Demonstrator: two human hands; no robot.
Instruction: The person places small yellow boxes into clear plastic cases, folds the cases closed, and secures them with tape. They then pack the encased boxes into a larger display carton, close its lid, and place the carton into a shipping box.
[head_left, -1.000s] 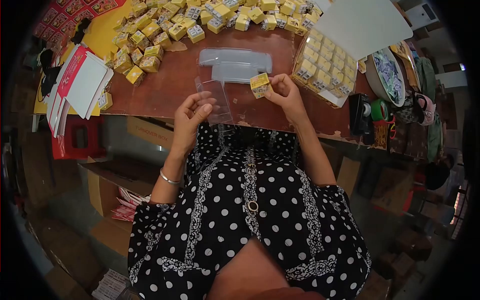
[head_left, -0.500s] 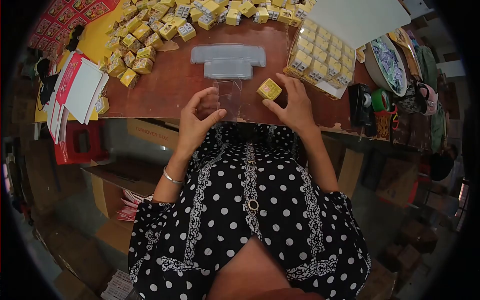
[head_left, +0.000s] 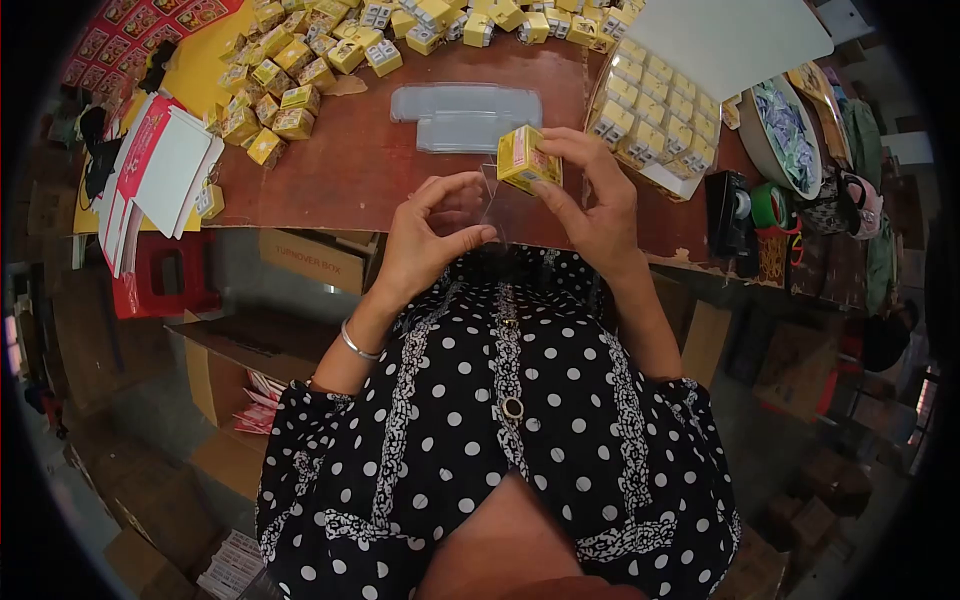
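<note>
My right hand (head_left: 598, 200) pinches a small yellow printed box (head_left: 517, 160) between thumb and fingers, raised and tilted above the table edge. Facing it, my left hand (head_left: 432, 238) curls around a thin clear plastic box (head_left: 491, 205), thumb in front and fingers behind. The yellow box overlaps the top of the clear plastic in this view. Just beyond both hands lies a clear plastic tray (head_left: 468, 105) on the red-brown table (head_left: 370, 150).
Many small yellow boxes (head_left: 300, 97) are heaped along the back left. At the right, a carton (head_left: 668, 180) holds rows of them beside a white board (head_left: 730, 40). Farther right are a bowl (head_left: 815, 180), a black tape dispenser (head_left: 722, 220) and green tape (head_left: 768, 205). Printed cards (head_left: 180, 170) lie left.
My right hand has lifted the yellow box from near the table and brought it left, up to the clear plastic. My left hand has shifted slightly right with the plastic.
</note>
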